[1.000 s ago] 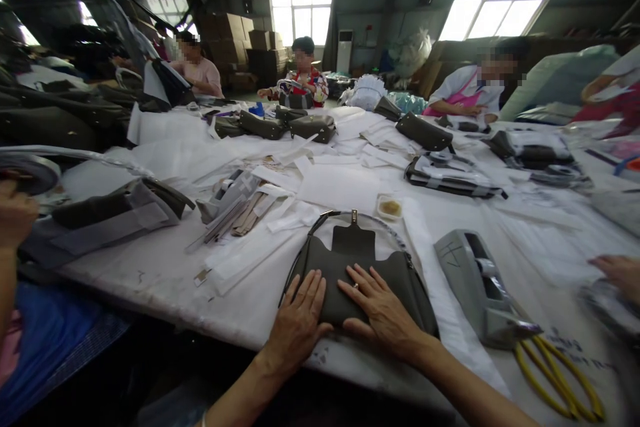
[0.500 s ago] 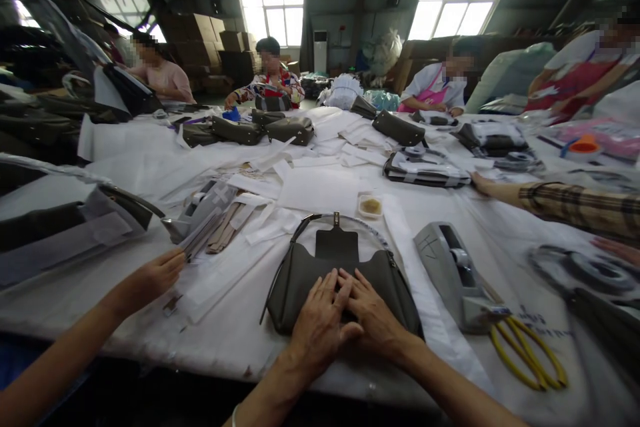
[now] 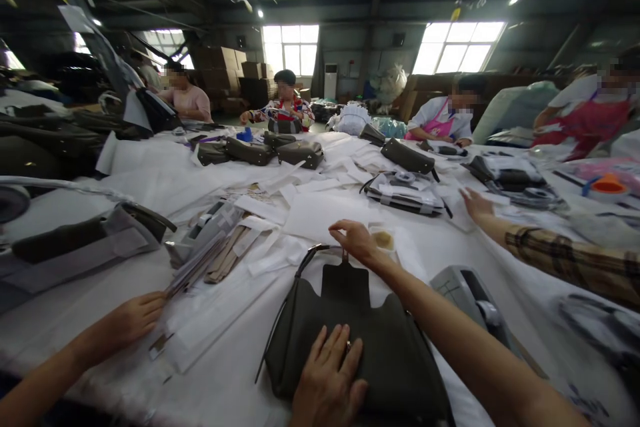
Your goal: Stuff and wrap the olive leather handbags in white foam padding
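Note:
A dark olive handbag point(image 3: 390, 340) lies before me, its flap point(image 3: 345, 287) stretched away from me with a narrow metal clasp at the far end. Flat on the bag's front panel rests my left hand point(image 3: 327, 373), a ring on one finger and the fingers extended. My right hand point(image 3: 357, 241) reaches over the far edge, fingers curled at the clasp end of the flap; the thumb's contact is partly hidden. The bag's handle point(image 3: 305, 260) arches behind it on the left. Just beyond my right hand sits a small dish point(image 3: 384, 239) with yellowish contents.
A grey tape dispenser point(image 3: 475, 310) stands at right, another point(image 3: 203, 230) at left by cardboard strips point(image 3: 227, 253). A co-worker's hand point(image 3: 133, 320) is near those strips; a plaid sleeve point(image 3: 565, 260) reaches in from the right. Wrapped bags point(image 3: 403, 193) and white sheets cover the table.
My right hand has left the bag's front and moved forward to the flap's clasp end. My left hand stays on the panel. The view has tilted up; the plaid-sleeved hand has shifted.

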A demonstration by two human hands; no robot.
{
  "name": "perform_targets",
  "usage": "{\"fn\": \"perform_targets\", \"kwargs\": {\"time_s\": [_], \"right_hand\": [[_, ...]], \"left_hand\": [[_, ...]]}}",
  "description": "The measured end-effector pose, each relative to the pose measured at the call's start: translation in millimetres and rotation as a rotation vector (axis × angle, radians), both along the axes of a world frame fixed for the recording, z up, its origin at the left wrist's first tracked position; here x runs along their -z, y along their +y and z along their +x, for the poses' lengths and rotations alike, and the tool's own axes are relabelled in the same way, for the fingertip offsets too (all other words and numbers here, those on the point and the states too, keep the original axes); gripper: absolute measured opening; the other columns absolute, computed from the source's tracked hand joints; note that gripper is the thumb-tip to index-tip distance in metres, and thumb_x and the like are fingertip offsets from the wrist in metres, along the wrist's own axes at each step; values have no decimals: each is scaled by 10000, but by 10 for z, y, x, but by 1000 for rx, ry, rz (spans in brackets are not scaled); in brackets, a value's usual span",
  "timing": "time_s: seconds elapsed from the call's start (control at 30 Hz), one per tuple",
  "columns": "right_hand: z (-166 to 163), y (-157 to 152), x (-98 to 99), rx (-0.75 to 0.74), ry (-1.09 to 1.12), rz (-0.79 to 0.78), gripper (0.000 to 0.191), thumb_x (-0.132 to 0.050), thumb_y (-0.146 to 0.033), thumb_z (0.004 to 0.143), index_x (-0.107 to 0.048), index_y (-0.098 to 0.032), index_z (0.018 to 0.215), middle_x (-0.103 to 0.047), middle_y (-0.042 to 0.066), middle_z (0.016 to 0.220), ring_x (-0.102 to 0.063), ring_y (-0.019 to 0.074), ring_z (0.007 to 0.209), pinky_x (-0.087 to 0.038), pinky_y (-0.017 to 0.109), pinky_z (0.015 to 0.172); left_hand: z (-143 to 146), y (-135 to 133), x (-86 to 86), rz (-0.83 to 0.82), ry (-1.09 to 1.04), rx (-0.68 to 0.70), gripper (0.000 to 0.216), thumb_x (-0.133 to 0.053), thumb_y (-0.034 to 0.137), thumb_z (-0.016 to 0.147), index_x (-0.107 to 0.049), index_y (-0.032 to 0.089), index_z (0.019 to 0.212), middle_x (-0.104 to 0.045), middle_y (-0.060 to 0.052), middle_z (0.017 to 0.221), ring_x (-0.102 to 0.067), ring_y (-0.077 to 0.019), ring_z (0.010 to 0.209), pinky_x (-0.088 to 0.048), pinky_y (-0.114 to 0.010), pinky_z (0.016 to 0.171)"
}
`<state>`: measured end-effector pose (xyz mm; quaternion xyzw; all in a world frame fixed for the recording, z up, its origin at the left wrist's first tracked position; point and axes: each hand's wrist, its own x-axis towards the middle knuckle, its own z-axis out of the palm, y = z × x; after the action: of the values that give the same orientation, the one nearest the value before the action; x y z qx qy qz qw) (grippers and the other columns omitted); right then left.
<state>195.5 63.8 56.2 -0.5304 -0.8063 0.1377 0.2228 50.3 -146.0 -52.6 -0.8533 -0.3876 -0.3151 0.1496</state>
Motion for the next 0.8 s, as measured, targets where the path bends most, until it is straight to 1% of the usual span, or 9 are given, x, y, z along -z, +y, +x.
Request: {"fn": "perform_targets", "kwargs": {"time_s": [0.1, 0.2, 0.27, 0.33, 0.5, 0.57, 0.63, 0.73, 0.8], "right_hand": [[-346, 360, 151, 1, -152, -43, 293, -609, -231, 858, -702, -220, 1135, -681, 100, 1201, -616, 244, 1121, -459, 386, 982], [-600, 545, 300, 1, -309, -93, 444, -681, -181, 760, -652, -213, 1202, -609, 148, 1297, -494, 328, 1266, -400, 532, 1022], [-691, 603, 357, -2, -383, -114, 443, -654, -152, 773, -632, -209, 1212, -582, 163, 1322, -430, 362, 1315, -369, 613, 1014], [-726, 624, 383, -9, -425, -112, 378, -582, -122, 829, -632, -193, 1197, -582, 168, 1317, -417, 361, 1323, -369, 628, 1002], [-711, 575, 412, -28, -440, -39, 298, -434, -74, 921, -651, -94, 1124, -618, 219, 1244, -461, 337, 1287, -362, 588, 1030], [-697, 543, 405, -44, -415, -17, 263, -438, -69, 930, -669, -81, 1056, -654, 212, 1178, -536, 300, 1213, -390, 532, 1030], [-669, 515, 359, -43, -367, 2, 181, -503, -116, 940, -675, -95, 994, -693, 157, 1094, -614, 250, 1096, -451, 469, 986], [-561, 481, 179, 27, -249, 67, 134, -567, -204, 945, -669, -118, 950, -715, 91, 1007, -669, 204, 960, -516, 382, 893], [-424, 471, -30, 111, -137, 155, 191, -493, -207, 975, -662, -119, 967, -722, 104, 1021, -678, 201, 966, -509, 330, 886]], "left_hand": [[-30, 67, 46, 117, 6, 9, 438, -450, 472, 980, -614, 215, 1293, -679, -72, 1256, -626, -201, 1182, -513, -330, 997], [-48, 128, 99, 214, 25, 18, 432, -442, 487, 982, -648, 220, 1252, -710, -58, 1192, -651, -182, 1133, -495, -308, 1017], [-45, 162, 149, 249, 37, 27, 426, -442, 491, 984, -663, 224, 1232, -723, -53, 1164, -659, -176, 1115, -477, -307, 1047], [-31, 189, 207, 264, 29, 31, 425, -437, 500, 985, -681, 229, 1204, -733, -52, 1140, -666, -176, 1098, -463, -311, 1067], [-27, 233, 304, 317, -28, 32, 474, -378, 534, 995, -704, 233, 1162, -752, -55, 1078, -692, -180, 1035, -514, -310, 993], [-56, 231, 291, 289, 45, 53, 450, -435, 516, 977, -677, 228, 1222, -736, -55, 1138, -684, -185, 1067, -545, -300, 931], [-81, 215, 248, 258, 85, 59, 443, -468, 488, 964, -654, 220, 1263, -721, -60, 1180, -676, -191, 1096, -559, -299, 904], [-81, 169, 155, 214, 46, 50, 411, -465, 435, 967, -655, 214, 1257, -715, -66, 1195, -673, -198, 1110, -557, -308, 919], [-60, 132, 95, 173, 12, 37, 393, -456, 412, 973, -657, 218, 1248, -709, -61, 1211, -667, -196, 1123, -552, -310, 933]]}}
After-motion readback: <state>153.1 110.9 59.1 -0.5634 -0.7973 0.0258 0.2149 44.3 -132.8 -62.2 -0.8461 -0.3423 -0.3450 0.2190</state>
